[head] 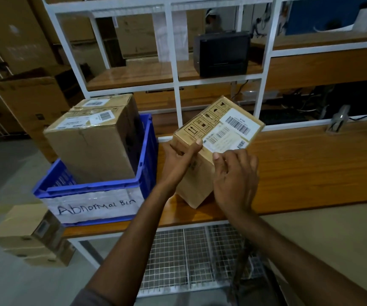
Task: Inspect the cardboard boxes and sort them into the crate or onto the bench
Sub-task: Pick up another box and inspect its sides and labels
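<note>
- Right of the crate (89, 188), the box (200, 180) leans on the worktop (310, 164) — labels up, for reading.
- Left grip (181, 161) and right grip (235, 180) both clasp it, steadying.

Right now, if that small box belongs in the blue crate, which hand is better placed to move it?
Probably the left hand: it grips the box on the side beside the crate; the right hand is farther away.

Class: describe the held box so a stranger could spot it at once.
At the wooden bench, right of the blue crate, the left hand and right hand hold a tilted box. Unlike the bigger box in the crate, its top shows handling symbols beside barcode labels.
</note>
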A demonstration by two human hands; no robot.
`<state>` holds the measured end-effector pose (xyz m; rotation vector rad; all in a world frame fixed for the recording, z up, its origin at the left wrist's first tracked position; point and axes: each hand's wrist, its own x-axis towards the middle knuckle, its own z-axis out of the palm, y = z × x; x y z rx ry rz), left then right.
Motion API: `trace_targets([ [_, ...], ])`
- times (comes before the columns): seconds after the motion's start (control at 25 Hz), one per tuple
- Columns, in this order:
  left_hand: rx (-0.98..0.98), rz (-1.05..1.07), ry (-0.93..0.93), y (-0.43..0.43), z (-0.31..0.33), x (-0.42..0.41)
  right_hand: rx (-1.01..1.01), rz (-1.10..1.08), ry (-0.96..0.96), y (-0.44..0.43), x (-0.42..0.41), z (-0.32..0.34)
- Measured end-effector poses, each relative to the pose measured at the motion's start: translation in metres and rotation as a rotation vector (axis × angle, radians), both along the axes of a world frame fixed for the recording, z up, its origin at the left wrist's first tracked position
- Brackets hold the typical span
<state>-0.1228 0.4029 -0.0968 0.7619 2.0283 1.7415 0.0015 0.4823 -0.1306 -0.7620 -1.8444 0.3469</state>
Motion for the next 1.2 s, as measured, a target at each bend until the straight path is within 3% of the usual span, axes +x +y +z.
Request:
trace_targets([
  [0.16, 0.003, -0.163, 0.04, -0.015, -0.003, -0.007, -0.184, 0.045, -0.211, 0.048, 0.01, 0.046],
  [0.28, 0.048, -0.326, -0.091, -0.034, -0.003, -0.017, -0.344, 0.168, -0.552, 0.097, 0.011, 0.094],
  [0.4, -0.113, -0.475, -0.099, -0.046, 0.021, -0.014, -0.54, 0.323, -0.795, 0.116, 0.027, 0.137],
  [0.48, -0.113, -0.461, -0.091, -0.049, 0.029, -0.012, -0.568, 0.424, -0.769, 0.115, 0.038, 0.144],
  [0.56, -0.071, -0.398, -0.037, -0.051, 0.031, -0.013, -0.449, 0.426, -0.652, 0.107, 0.043, 0.137],
  [0.8, -0.098, -0.193, 0.35, -0.05, 0.01, -0.042, -0.217, 0.338, -0.314, 0.083, 0.012, 0.083],
  [0.92, -0.171, -0.074, 0.537, -0.036, -0.017, -0.06, -0.141, 0.304, -0.274, 0.085, -0.021, 0.028],
  [1.12, -0.281, 0.111, 0.637, -0.018, -0.054, -0.088, -0.199, 0.328, -0.241, 0.096, -0.077, -0.056],
  [1.2, -0.376, 0.176, 0.778, -0.009, -0.067, -0.101, -0.229, 0.326, -0.284, 0.104, -0.097, -0.076],
])
